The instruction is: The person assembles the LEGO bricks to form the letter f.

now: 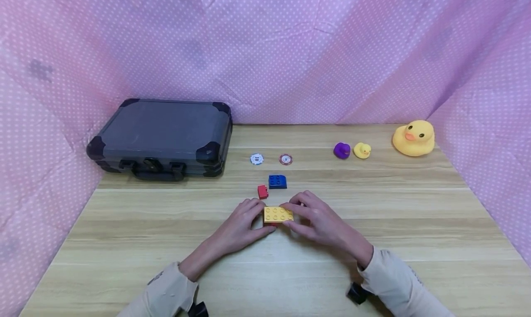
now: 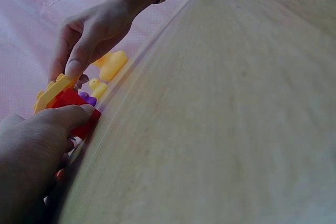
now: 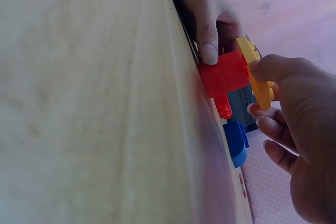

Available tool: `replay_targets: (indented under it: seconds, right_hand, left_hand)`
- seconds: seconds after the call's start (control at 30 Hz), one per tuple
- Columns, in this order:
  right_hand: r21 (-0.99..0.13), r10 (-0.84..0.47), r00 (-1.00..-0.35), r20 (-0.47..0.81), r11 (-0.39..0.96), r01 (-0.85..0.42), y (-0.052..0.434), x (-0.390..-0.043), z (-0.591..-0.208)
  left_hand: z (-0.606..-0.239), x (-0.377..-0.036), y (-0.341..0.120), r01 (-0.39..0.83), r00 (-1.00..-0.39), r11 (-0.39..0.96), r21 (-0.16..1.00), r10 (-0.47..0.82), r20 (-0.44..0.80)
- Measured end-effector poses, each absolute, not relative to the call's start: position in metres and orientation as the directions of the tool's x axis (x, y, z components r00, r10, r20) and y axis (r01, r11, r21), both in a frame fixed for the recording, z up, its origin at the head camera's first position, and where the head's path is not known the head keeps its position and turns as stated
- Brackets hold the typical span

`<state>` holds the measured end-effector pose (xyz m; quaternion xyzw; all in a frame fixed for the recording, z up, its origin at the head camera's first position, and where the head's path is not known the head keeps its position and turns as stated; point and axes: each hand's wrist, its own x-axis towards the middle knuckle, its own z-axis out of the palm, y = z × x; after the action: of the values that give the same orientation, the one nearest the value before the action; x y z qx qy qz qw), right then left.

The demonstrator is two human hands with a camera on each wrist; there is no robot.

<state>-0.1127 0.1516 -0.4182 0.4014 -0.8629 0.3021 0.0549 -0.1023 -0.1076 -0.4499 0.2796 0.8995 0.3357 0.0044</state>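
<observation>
- Both hands are down on the wooden table [image 1: 373,225], working one little brick stack between them.
- Left hand [image 1: 240,227] has its fingers curled in, thumb pressed on the red brick [image 3: 223,74] at the bottom of the stack.
- Right hand [image 1: 319,220] pinches the yellow plate brick [image 1: 278,214] from the other side; that yellow piece sits on top of the red one, so the stack is caught right between the two sets of fingertips.
- Just past the left fingertips there's a small loose red brick [image 1: 262,191], and right beside that, a bit further out, a blue brick [image 1: 277,181].
- Further out from the hands are two poker chips, a white chip [image 1: 256,159] and a red chip [image 1: 286,159].
- Way off beyond the left hand is a dark hard case [image 1: 162,139].
- Out past the right hand: purple duck [image 1: 342,150], small yellow duck [image 1: 362,150], then the big yellow duck [image 1: 414,138].
</observation>
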Motion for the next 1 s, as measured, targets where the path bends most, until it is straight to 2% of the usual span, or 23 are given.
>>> replay_targets:
  seconds: [0.33,1.0]
  right_hand:
    - [-0.425,-0.695,-0.624,0.357,0.474,-0.771,0.1511,-0.1161,-0.4180]
    - [-0.451,-0.688,-0.665,0.292,0.514,-0.730,0.1508,-0.1166,-0.4153]
  left_hand:
    - [-0.4504,-0.1015,-0.1084,0.501,-0.842,0.605,0.619,0.506,0.187]
    - [-0.4494,-0.1015,-0.1075,0.493,-0.847,0.610,0.620,0.501,0.180]
